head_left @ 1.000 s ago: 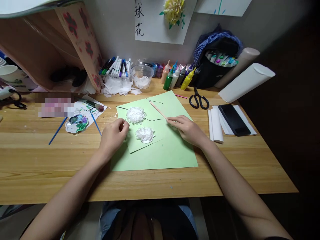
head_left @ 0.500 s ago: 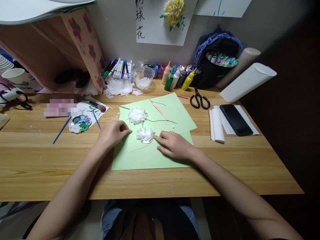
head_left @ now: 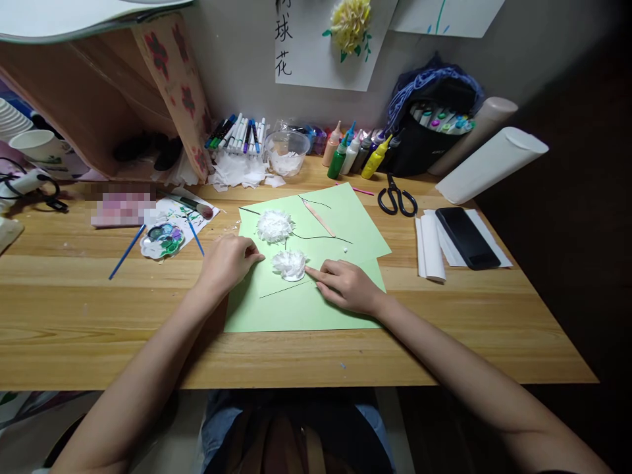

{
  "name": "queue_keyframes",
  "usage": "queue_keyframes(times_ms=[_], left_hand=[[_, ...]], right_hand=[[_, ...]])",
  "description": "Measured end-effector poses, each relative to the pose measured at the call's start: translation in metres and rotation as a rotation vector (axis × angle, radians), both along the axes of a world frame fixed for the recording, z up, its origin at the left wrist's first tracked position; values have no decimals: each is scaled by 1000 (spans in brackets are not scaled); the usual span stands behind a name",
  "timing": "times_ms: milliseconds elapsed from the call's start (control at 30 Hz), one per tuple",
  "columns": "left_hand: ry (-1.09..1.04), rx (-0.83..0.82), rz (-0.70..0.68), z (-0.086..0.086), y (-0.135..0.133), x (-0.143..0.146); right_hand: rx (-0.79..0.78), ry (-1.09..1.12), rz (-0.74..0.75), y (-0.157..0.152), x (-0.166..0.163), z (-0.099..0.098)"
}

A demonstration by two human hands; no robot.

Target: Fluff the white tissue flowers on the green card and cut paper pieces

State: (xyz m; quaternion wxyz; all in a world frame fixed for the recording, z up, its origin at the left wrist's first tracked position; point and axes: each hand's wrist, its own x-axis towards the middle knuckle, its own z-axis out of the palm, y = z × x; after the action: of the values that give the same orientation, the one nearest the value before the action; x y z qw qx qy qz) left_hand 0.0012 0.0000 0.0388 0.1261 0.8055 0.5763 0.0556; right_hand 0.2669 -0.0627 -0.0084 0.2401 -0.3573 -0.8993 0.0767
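Two light green paper sheets lie overlapped on the wooden table [head_left: 99, 316], the upper sheet [head_left: 350, 227] skewed over the lower sheet [head_left: 306, 309]. Two white tissue flowers sit on the upper sheet, one further back [head_left: 274, 226] and one nearer [head_left: 290, 263], with thin black stem lines beside them. My left hand [head_left: 228, 263] has its fingers curled together on the upper sheet's left edge. My right hand [head_left: 345, 284] lies on the paper, its index finger stretched out and touching the nearer flower's right side. A thin wooden stick [head_left: 320, 218] lies behind.
Scissors [head_left: 396, 195], a black phone [head_left: 467, 237] on white paper and a folded white strip [head_left: 428, 247] lie to the right. A paint palette [head_left: 162, 239] and blue brush [head_left: 127, 250] sit left. Paint bottles [head_left: 353, 155], markers [head_left: 239, 135] and a plastic bowl [head_left: 287, 151] line the wall.
My right hand moved from the sheet's right side, near the stick, down and left to the nearer flower. My left hand shifted slightly along the sheet's edge.
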Motion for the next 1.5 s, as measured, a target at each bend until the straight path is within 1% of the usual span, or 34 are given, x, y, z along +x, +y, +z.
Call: queue_keyframes(times_ms=[100, 200, 333, 433, 667, 733, 867, 933, 1067, 1133, 1267, 1433, 1500], left_hand=[[10, -18, 6, 1, 0, 0], [19, -65, 28, 1, 0, 1], [11, -107, 63, 2, 1, 2], [7, -126, 74, 3, 1, 3], [11, -127, 68, 5, 0, 4], [1, -126, 60, 5, 0, 3], [-36, -115, 55, 3, 1, 1], [-46, -111, 60, 2, 1, 0], [-50, -120, 60, 1, 2, 0], [-49, -128, 59, 1, 2, 0], [-41, -132, 67, 2, 2, 0], [-50, -134, 63, 2, 2, 0], [-54, -133, 63, 2, 2, 0]], right_hand=[[-3, -83, -10, 0, -3, 2], [-26, -116, -8, 1, -3, 3], [-28, -53, 6, 2, -1, 1], [-21, 3, -10, 2, 0, -1], [-44, -100, -24, 1, -3, 3], [-59, -80, -16, 1, -1, 3], [-86, 49, 15, 2, 1, 1], [-66, 39, 28, 2, 0, 1], [29, -86, 25, 1, -2, 3], [52, -100, 21, 2, -2, 4], [61, -49, 17, 1, -1, 1], [56, -69, 36, 1, -3, 2], [44, 39, -5, 3, 0, 7]])
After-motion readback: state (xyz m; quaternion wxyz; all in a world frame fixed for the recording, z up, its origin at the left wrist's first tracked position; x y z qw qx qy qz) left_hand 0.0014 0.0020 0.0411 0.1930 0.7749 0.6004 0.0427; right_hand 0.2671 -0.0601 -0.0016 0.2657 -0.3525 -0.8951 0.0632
